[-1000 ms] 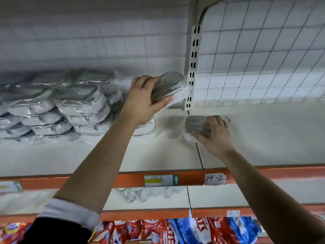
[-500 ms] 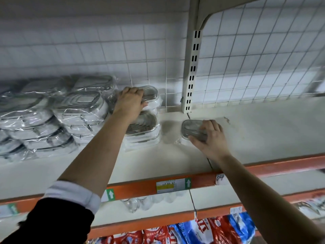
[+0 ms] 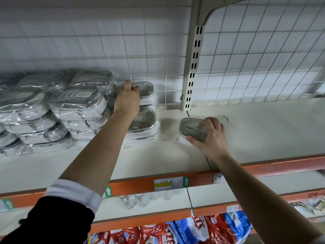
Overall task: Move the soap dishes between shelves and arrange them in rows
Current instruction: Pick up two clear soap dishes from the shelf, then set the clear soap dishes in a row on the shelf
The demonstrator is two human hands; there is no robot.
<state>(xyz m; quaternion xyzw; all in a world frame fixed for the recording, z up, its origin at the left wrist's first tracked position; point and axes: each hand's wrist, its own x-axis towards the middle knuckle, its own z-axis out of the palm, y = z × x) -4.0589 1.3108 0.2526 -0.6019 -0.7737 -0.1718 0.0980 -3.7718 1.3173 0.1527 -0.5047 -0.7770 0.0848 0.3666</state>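
Observation:
Several plastic-wrapped soap dishes, white with grey slotted lids, lie stacked on the left half of the top shelf (image 3: 158, 161). My left hand (image 3: 127, 99) rests on the rear stack's top soap dish (image 3: 146, 88), fingers curled over its left end. In front of it stands a lower stack (image 3: 144, 124), partly hidden by my wrist. My right hand (image 3: 210, 136) grips a single soap dish (image 3: 190, 128) that lies flat on the shelf near the upright post, thumb on its near edge and fingers over its top.
A slotted white post (image 3: 193, 67) splits the wire-grid back wall. The shelf's orange front rail (image 3: 175, 182) carries price tags. Below it are glass jars (image 3: 130, 201) and red-and-blue packets (image 3: 202, 228). The right half of the top shelf is bare.
My left hand carried its soap dish back and left and set it on the rear stack. My right hand kept its dish in place on the shelf.

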